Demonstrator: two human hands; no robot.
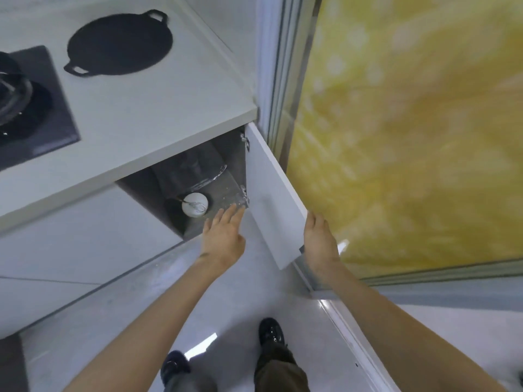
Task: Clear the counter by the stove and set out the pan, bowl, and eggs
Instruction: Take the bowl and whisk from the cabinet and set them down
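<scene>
The flat white door (271, 205) is gripped by the right hand (321, 244); the left hand (223, 239) is held straight-fingered, empty, near the round bowl (194, 204).

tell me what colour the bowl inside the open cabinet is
White; the bowl shows best in the head view.

Stove (28, 108) cut by left edge, glassware (198, 171) in cabinet (230, 154) dim, blurred

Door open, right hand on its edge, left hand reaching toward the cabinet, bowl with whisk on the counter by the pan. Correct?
No. The head view shows the bowl with the whisk inside the open cabinet, not on the counter by the pan. Rest holds: right hand on the door edge, left hand reaching.
</scene>
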